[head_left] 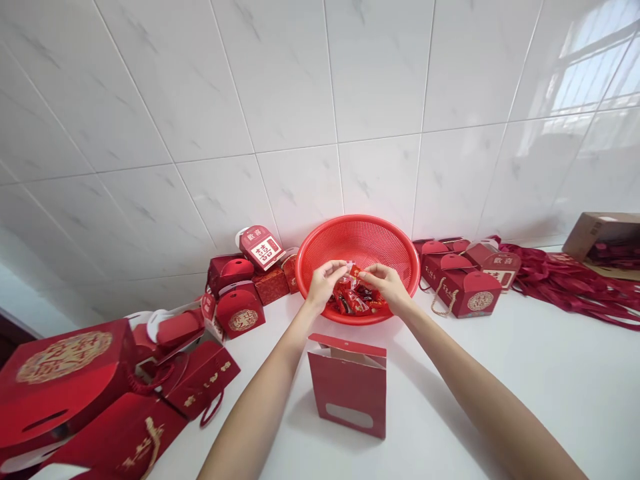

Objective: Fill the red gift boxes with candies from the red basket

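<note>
My left hand (323, 285) and my right hand (389, 285) are held over a red plastic mesh basket (360, 230). Between their fingertips is a small red-wrapped candy (355, 271), with clear wrapper showing on its left side. Both hands are closed in a pinch on it. Below them, in the bottom of the basket, lies a pile of red-wrapped candies (350, 301). A red paper gift box (347, 390) stands upright between my forearms, its top open and a pale oval near its base. Neither hand touches that box.
Red gift boxes crowd the left side, including a large box (65, 373) and a smaller one (243, 310). More boxes (463, 277) stand right of the basket. Dark red ribbons (555, 277) and a cardboard carton (600, 233) lie farther right. A tiled wall (295, 87) rises behind.
</note>
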The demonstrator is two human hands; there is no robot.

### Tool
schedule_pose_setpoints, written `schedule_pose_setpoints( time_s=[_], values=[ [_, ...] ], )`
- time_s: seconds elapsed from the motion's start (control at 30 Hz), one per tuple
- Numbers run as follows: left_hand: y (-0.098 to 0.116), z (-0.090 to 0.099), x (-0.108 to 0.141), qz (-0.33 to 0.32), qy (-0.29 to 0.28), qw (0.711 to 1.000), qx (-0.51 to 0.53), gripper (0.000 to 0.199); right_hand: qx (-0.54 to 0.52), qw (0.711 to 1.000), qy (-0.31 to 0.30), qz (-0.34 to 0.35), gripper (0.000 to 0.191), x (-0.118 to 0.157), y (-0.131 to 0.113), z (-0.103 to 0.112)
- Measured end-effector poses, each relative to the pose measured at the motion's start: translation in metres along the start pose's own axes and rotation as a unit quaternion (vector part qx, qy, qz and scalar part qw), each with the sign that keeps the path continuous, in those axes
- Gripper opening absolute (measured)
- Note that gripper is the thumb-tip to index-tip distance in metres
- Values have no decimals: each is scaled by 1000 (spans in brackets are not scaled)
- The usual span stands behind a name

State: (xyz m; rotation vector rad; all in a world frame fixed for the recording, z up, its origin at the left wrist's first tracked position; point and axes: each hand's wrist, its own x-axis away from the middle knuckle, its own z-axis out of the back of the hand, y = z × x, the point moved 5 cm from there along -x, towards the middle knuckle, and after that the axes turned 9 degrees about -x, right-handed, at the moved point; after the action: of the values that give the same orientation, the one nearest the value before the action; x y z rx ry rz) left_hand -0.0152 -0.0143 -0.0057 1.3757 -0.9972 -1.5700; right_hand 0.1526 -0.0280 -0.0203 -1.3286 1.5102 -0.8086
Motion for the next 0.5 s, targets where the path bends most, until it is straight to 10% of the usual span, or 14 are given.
schedule_pose_setpoints(
  time_s=[0.07,0.23,0.5],
  values=[
    [7,2,2,-16,-9,1000,-25,18,-52,997,44,-26,35,-1,1,5],
    [-5,-23,18,73,-278,931,-223,19,-118,989,86,-28,29,-1,-3,11],
    [-15,-17,0,-40,-150,955,-253,67,-136,986,93,9,34,-1,-3,11]
  ],
)
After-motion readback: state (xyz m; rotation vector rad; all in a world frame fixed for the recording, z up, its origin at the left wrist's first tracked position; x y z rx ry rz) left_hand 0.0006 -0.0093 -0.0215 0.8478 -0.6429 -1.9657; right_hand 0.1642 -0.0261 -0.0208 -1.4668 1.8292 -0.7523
